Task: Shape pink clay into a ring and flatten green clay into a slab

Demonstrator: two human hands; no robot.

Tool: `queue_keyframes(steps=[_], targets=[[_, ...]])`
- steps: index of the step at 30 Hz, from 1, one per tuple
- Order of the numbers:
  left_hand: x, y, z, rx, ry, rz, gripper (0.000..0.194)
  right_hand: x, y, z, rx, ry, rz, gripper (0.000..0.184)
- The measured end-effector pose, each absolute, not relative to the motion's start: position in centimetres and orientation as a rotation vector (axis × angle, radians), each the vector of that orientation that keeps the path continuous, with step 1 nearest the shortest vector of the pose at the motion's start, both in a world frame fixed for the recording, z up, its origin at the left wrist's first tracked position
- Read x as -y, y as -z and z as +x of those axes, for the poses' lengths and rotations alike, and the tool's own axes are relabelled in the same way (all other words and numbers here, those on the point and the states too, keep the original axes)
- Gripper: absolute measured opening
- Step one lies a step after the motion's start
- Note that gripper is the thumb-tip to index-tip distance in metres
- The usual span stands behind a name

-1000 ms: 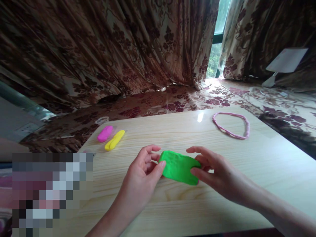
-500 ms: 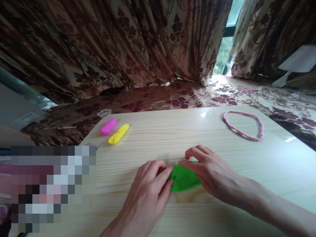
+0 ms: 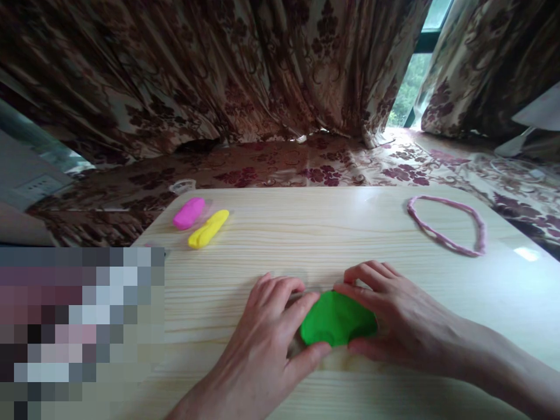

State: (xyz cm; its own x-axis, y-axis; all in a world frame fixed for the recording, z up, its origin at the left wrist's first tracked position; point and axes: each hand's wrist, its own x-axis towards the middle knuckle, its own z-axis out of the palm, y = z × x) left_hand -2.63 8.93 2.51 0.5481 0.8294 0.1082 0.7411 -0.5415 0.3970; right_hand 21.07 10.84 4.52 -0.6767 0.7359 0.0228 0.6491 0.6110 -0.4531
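A flattened sheet of green modelling clay (image 3: 338, 318) lies low in the middle of the view, close to the tabletop. My left hand (image 3: 280, 326) has its index finger at the clay's upper left edge and its thumb at the lower edge. From the other side, my right hand (image 3: 389, 309) takes the clay between index finger and thumb, the remaining fingers curled above. The clay's left and right ends are partly covered by my fingers.
Pink clay (image 3: 189, 213) and yellow clay (image 3: 209, 229) lie at the far left of the wooden table (image 3: 297, 227). A pink clay rope loop (image 3: 446, 224) rests at the far right. A blurred, pixelated object (image 3: 83, 326) stands at the left. A lamp (image 3: 540, 111) is beyond the table.
The green clay now shows a rounder outline, with more of it visible. My right hand has shifted right, its thumb now at the lower edge. The view has moved slightly.
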Motion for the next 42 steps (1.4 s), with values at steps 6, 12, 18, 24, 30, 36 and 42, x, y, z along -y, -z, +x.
queue_keyframes(steps=[6,12,18,24,30,36,42], targets=[[-9.5,-2.5,-2.5,-1.259,-0.333,2.460,0.055,-11.5,-4.4,20.8,2.669,-0.614,-1.095,0.050],[-9.8,-2.5,-2.6,-1.249,-0.335,2.477,0.049,-11.8,-4.2,20.9,2.694,-0.613,-1.041,0.047],[-9.9,-2.7,-2.5,-1.235,-0.321,2.488,0.055,-11.9,-4.3,20.7,2.718,-0.570,-1.026,0.050],[-10.0,-2.7,-2.6,-1.227,-0.340,2.512,0.054,-11.8,-4.6,20.9,2.732,-0.530,-1.036,0.048],[-9.9,-2.5,-2.6,-1.201,-0.331,2.517,0.054,-11.7,-4.9,21.7,2.733,-0.547,-1.085,0.043],[-10.1,-3.1,-2.5,-1.205,-0.307,2.486,0.055,-11.7,-4.8,22.1,2.709,-0.577,-1.072,0.043],[-10.5,-2.8,-2.0,-1.184,-0.316,2.526,0.056,-11.5,-4.8,22.7,2.699,-0.573,-1.086,0.041]])
